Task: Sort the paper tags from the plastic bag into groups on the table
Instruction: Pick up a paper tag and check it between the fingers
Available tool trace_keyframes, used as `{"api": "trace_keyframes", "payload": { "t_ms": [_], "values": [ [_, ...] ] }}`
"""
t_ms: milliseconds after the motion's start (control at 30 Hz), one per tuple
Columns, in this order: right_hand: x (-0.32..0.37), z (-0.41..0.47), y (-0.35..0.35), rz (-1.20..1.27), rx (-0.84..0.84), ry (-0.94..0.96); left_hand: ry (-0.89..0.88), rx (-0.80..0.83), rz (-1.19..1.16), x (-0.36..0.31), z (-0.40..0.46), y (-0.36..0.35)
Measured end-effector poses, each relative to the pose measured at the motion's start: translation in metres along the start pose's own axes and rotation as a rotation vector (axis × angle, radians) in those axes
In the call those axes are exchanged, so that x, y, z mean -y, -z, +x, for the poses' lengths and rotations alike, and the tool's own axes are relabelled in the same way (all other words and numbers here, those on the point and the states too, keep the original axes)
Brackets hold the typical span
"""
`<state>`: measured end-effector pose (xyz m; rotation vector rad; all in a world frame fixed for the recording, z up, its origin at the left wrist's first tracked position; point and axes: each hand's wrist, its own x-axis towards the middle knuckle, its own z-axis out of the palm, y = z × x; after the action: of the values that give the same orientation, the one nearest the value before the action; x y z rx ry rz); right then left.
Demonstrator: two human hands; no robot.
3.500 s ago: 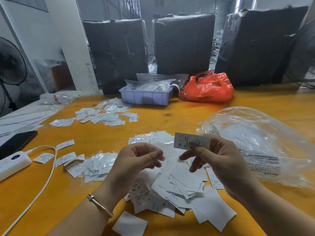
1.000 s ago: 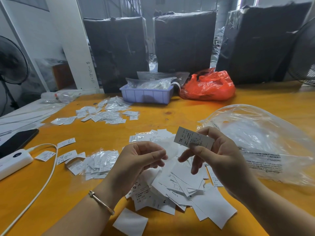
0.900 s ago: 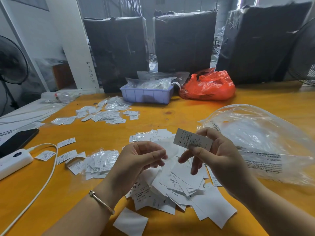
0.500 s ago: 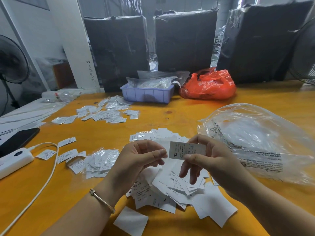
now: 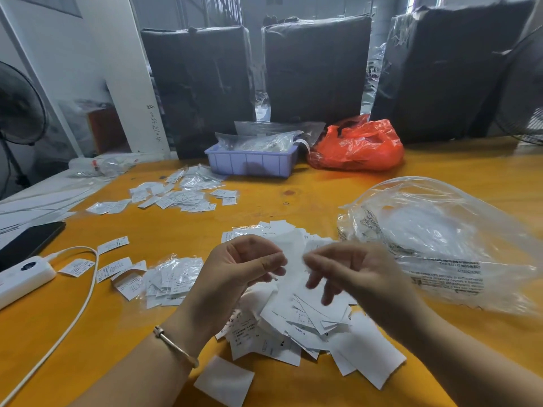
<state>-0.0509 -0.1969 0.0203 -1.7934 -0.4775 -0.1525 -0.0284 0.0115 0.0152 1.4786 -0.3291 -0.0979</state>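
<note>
the table [image 5: 338,186] is lying under everything, yellow and wide, and the clear bag [image 5: 440,245] is sprawling just right of the hands with a white mass still showing inside it. three dark wrapped bundles are standing far beyond the hands, with one red bag [image 5: 357,145] and one tray [image 5: 249,163] in front of them. the unsorted pile [image 5: 296,321] is sitting directly beneath both hands. four groups seem to be forming: one beyond the fingertips [image 5: 264,229], one far ahead to the left [image 5: 179,195], one just left of the left wrist [image 5: 173,277], and a few loose tags further left [image 5: 113,264]. what has just changed: half a second ago the right hand [image 5: 352,274] was pinching a printed tag up in plain sight, and now that tag is no longer showing clearly; the hands are blurring together over the pile. the left hand [image 5: 244,265] is curling with thumb meeting fingers, and whether either hand is gripping a tag i cannot tell. it is looking like a hand-off or a drop, so this tag is probably getting assigned, with plenty of sorting remaining.
</note>
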Motion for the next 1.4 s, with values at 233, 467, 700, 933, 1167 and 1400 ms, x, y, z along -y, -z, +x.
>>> {"api": "trace_keyframes", "payload": {
  "t_ms": [233,467,700,933,1167,1400],
  "values": [
    [-0.003,0.001,-0.002,-0.061,0.012,0.038,0.027,0.134,0.215,-0.005,-0.004,-0.002],
    [-0.004,0.001,0.000,-0.184,0.175,0.014,-0.125,0.112,0.371,-0.007,-0.005,-0.005],
    [0.003,0.007,0.017,0.056,-0.038,0.043,-0.079,0.026,0.240,-0.004,-0.004,-0.003],
    [0.018,0.002,0.023,0.265,-0.055,0.141,-0.094,0.023,0.199,-0.004,-0.005,-0.001],
    [0.012,-0.002,0.015,0.088,0.053,0.134,-0.091,0.031,0.207,-0.005,-0.006,-0.002],
    [0.010,-0.001,0.016,-0.042,0.071,0.161,-0.093,0.033,0.194,-0.007,-0.007,-0.002]
  ]
}}
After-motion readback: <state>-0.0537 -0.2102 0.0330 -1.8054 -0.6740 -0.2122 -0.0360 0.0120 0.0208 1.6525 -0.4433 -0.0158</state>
